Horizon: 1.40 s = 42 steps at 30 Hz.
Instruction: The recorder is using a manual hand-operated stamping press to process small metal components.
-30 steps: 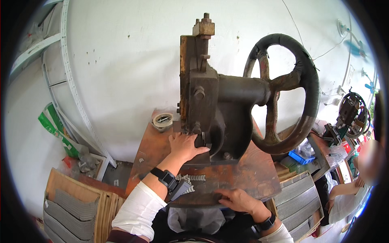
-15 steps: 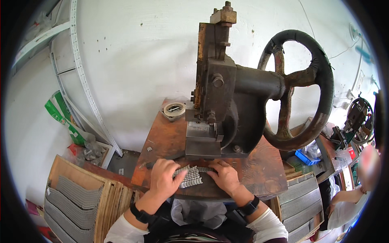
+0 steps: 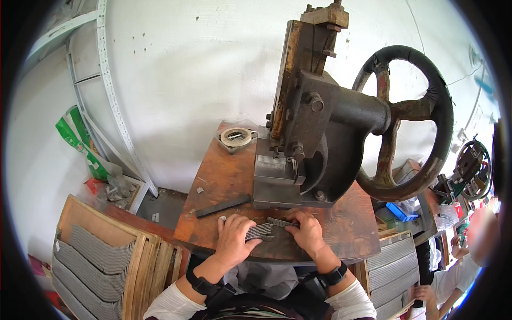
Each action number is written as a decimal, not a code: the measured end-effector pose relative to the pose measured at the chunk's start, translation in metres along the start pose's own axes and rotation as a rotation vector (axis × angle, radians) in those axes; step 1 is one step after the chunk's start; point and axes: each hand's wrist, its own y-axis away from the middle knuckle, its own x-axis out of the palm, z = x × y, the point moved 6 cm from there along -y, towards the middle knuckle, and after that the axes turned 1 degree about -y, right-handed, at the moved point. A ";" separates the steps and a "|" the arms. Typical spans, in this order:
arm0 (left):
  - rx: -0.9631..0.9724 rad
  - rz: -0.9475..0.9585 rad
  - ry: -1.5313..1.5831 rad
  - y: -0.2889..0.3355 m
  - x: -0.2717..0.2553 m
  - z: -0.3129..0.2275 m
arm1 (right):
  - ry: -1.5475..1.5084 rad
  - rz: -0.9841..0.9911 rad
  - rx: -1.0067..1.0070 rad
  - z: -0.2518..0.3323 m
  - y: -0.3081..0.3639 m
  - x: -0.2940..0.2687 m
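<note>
Several grey ridged metal strips [image 3: 259,231] lie together as a small bundle near the front of the wooden table. My left hand [image 3: 233,241] is closed around their left end, with thumb below and fingers above. To the right, my right hand [image 3: 308,233] pinches the end of a single short ridged strip [image 3: 279,222], which slants toward the bundle. Just behind my left hand rests a dark flat bar [image 3: 223,206]. The steel block of a hand press [image 3: 277,195] stands behind both hands.
The press's large handwheel [image 3: 442,122] juts out on the right. A round tape-like roll [image 3: 236,137] sits at the table's back left. Wooden trays of ridged strips [image 3: 93,266] flank the table, with another tray [image 3: 392,272] at right. A person [image 3: 453,277] is at far right.
The strips, spread as a flat sheet earlier, are now gathered in my left hand. That hand has moved right, uncovering the dark bar. My right hand now lifts its strip's end. The view has tilted.
</note>
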 end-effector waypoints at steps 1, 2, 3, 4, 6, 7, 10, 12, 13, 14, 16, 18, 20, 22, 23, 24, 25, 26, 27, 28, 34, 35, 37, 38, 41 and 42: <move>0.046 0.014 0.014 0.000 0.001 -0.002 | -0.012 -0.019 -0.063 0.001 0.001 -0.001; 0.046 0.015 0.017 0.000 0.001 -0.002 | -0.010 -0.019 -0.061 0.000 0.000 0.000; 0.079 0.031 0.002 0.000 0.002 -0.006 | -0.002 -0.027 -0.083 -0.001 0.000 0.000; 0.111 0.046 -0.014 0.000 0.003 -0.010 | 0.005 -0.034 -0.107 -0.001 0.000 0.000; 0.108 0.047 -0.013 -0.003 0.003 -0.011 | 0.120 -0.138 -0.162 0.002 -0.002 -0.012; 0.107 0.049 -0.013 -0.004 0.004 -0.011 | 0.233 -0.244 -0.217 0.007 -0.001 -0.019; 0.082 0.017 0.132 0.000 -0.009 -0.006 | 0.076 -0.173 -0.350 0.029 0.012 -0.015; 0.110 0.019 0.121 0.005 -0.008 0.003 | -0.020 -0.054 -0.452 0.065 0.022 -0.007; 0.139 0.024 0.110 0.007 -0.005 0.006 | -0.046 -0.012 -0.505 0.079 0.022 -0.003; 0.134 0.024 0.109 0.007 -0.004 0.005 | -0.048 -0.008 -0.507 0.077 0.019 0.004; 0.122 0.001 0.168 0.008 -0.003 0.002 | -0.094 0.127 -0.539 0.067 0.013 0.027; 0.087 -0.061 0.140 0.010 -0.022 -0.006 | -0.081 0.105 -0.555 0.071 0.021 0.017; 0.032 -0.105 0.106 0.011 -0.028 0.001 | -0.087 0.101 -0.559 0.070 0.022 0.020; -0.001 0.028 0.157 0.010 -0.019 0.007 | -0.076 0.005 -0.557 0.065 0.022 0.019; 0.000 0.031 0.160 0.008 -0.017 0.004 | -0.074 0.006 -0.553 0.064 0.021 0.018; 0.095 -0.003 0.051 0.003 -0.017 -0.008 | -0.137 0.093 -0.455 0.061 0.017 0.018; 0.185 -0.036 -0.068 0.001 -0.019 -0.019 | -0.208 0.183 -0.361 0.060 0.014 0.022; 0.183 0.024 -0.040 0.000 -0.007 -0.015 | -0.215 0.184 -0.361 0.061 0.012 0.021; 0.186 0.028 -0.040 -0.001 -0.003 -0.015 | -0.322 0.205 -0.319 0.059 0.012 0.019; 0.209 0.036 -0.050 -0.002 0.000 -0.016 | -0.429 0.226 -0.277 0.057 0.013 0.016; 0.225 0.101 -0.208 -0.014 0.013 -0.025 | -0.410 0.010 -0.226 0.010 0.030 -0.021; 0.251 0.096 -0.219 -0.017 0.018 -0.024 | -0.403 -0.100 -0.104 -0.008 0.035 -0.024; 0.277 0.096 -0.245 -0.017 0.025 -0.021 | -0.540 -0.210 -0.042 -0.016 0.036 -0.024; 0.150 -0.031 0.014 -0.016 0.018 -0.013 | -0.471 -0.203 -0.073 -0.011 0.038 -0.027; -0.328 -0.055 0.697 -0.013 0.001 0.000 | -0.387 -0.199 -0.144 -0.009 0.037 -0.024; -0.482 0.047 1.379 -0.006 0.007 -0.002 | -0.384 -0.199 -0.136 -0.007 0.039 -0.026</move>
